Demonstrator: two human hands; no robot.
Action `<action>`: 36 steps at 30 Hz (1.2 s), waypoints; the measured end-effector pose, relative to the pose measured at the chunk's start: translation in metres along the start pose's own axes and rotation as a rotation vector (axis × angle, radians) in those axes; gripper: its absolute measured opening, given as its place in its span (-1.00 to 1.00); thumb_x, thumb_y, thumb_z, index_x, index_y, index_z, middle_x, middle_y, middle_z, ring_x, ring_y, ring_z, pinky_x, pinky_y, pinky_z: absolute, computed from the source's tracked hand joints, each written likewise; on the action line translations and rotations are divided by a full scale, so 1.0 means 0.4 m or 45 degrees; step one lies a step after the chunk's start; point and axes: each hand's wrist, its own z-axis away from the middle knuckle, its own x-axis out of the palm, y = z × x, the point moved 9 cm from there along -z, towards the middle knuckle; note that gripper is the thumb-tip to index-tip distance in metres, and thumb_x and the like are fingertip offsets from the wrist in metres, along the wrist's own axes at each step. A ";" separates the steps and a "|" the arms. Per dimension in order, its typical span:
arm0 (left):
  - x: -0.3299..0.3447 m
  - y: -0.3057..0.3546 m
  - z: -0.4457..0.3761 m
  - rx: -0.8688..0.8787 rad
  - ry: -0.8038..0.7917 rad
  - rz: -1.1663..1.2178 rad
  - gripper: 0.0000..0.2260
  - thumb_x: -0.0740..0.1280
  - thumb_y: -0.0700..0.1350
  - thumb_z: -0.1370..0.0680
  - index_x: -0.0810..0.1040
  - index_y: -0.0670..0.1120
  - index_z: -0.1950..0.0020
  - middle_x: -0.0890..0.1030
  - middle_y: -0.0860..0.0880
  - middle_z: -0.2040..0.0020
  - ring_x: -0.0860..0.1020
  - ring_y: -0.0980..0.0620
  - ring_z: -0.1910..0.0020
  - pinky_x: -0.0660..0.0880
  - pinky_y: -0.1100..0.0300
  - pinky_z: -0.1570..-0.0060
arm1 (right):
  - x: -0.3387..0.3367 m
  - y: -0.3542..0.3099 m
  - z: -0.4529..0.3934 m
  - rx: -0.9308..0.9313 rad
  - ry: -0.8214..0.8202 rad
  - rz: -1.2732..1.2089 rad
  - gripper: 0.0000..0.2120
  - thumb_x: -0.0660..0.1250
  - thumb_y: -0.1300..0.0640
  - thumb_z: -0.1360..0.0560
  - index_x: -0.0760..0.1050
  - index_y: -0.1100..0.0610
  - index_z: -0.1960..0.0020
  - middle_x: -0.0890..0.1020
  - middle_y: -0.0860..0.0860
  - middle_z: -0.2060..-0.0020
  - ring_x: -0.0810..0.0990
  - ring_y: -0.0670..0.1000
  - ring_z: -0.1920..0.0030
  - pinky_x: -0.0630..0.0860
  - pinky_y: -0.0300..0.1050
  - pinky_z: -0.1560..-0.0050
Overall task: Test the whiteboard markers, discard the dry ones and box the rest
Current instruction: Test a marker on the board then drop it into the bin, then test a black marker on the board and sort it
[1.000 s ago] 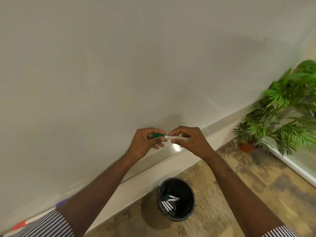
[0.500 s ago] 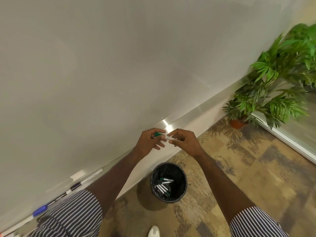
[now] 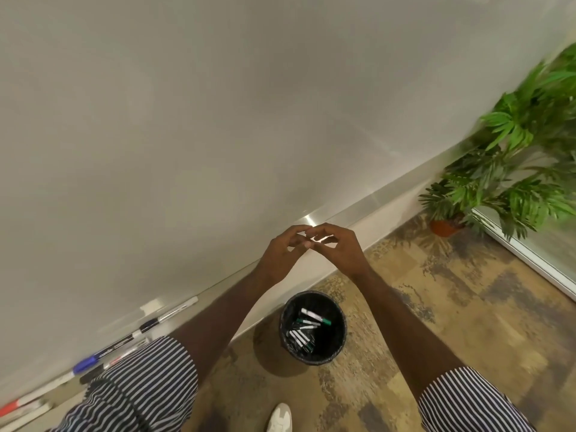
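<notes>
- Black bin stands on the floor directly below both hands, close to the wall base; several white-barrelled markers lie inside it.
- Green-capped marker lies on top of the pile in the bin, cap end pointing right.
- Left hand and right hand are raised in front of the whiteboard, fingertips touching or nearly touching one another.
- Fingers of both hands are loosely curled and spread. No marker shows between them; a pale streak by the right fingertips is too blurred to tell whether it is the shiny rail behind or something pinched.
- Metal tray runs along the lower edge of the whiteboard, slanting up to the right.
- On the left stretch of the tray lie more markers end to end: a white one with a dark band, a blue-capped marker, and a red-ended marker near the frame edge.
- Striped sleeves are rolled above both forearms.
- White shoe shows at the bottom edge, on the mottled brown floor.
- Potted plant stands in the right corner, in a terracotta pot, beside a white frame at floor level.
</notes>
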 end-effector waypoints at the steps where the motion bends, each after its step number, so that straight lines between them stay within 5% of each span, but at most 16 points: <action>1: -0.017 -0.002 0.010 0.014 0.018 -0.026 -0.74 0.37 0.01 -0.60 0.54 0.13 -0.30 0.70 0.09 -0.06 0.63 0.12 -0.13 0.55 0.03 -0.19 | 0.022 -0.006 -0.009 -0.017 -0.022 0.014 -0.83 0.56 0.05 -0.48 0.68 0.02 -0.05 0.73 -0.10 0.04 0.70 0.00 0.01 0.63 0.16 -0.08; 17: -0.358 -0.116 0.272 -0.003 0.362 -0.305 -0.72 0.33 -0.07 -0.65 0.53 0.00 -0.37 0.65 0.10 -0.21 0.57 0.25 -0.22 0.38 0.48 -0.16 | 0.460 -0.155 -0.048 -0.186 -0.464 -0.014 -0.81 0.50 0.20 -0.51 0.66 -0.09 0.02 0.72 -0.15 0.06 0.67 -0.07 0.03 0.61 -0.12 -0.02; 23: -0.456 -0.233 0.452 -0.202 0.472 -0.590 -0.58 0.28 -0.01 -0.59 0.48 0.03 -0.46 0.57 0.05 -0.38 0.51 0.05 -0.35 0.44 0.06 -0.37 | 0.655 -0.142 0.018 -0.220 -0.676 0.020 -0.84 0.46 0.20 -0.53 0.71 -0.01 -0.05 0.72 -0.17 -0.02 0.66 -0.12 -0.08 0.57 -0.09 -0.16; 29: -0.491 -0.297 0.584 -0.269 0.517 -1.012 -0.60 0.38 -0.17 -0.53 0.55 -0.11 -0.38 0.63 -0.12 -0.29 0.58 -0.18 -0.26 0.44 0.01 -0.34 | 0.824 -0.108 0.122 -0.464 -0.819 0.376 -0.64 0.34 0.13 -0.53 0.60 -0.06 -0.31 0.61 -0.13 -0.30 0.52 -0.07 -0.33 0.49 0.00 -0.35; 36: -0.502 -0.355 0.642 -0.390 0.405 -1.184 -0.49 0.38 -0.08 -0.60 0.38 -0.07 -0.53 0.43 -0.10 -0.50 0.35 -0.14 -0.50 0.16 0.00 -0.54 | 0.875 -0.039 0.188 -0.453 -0.912 0.607 -0.45 0.38 0.09 -0.58 0.36 0.00 -0.54 0.41 -0.05 -0.51 0.32 0.01 -0.50 0.27 -0.09 -0.50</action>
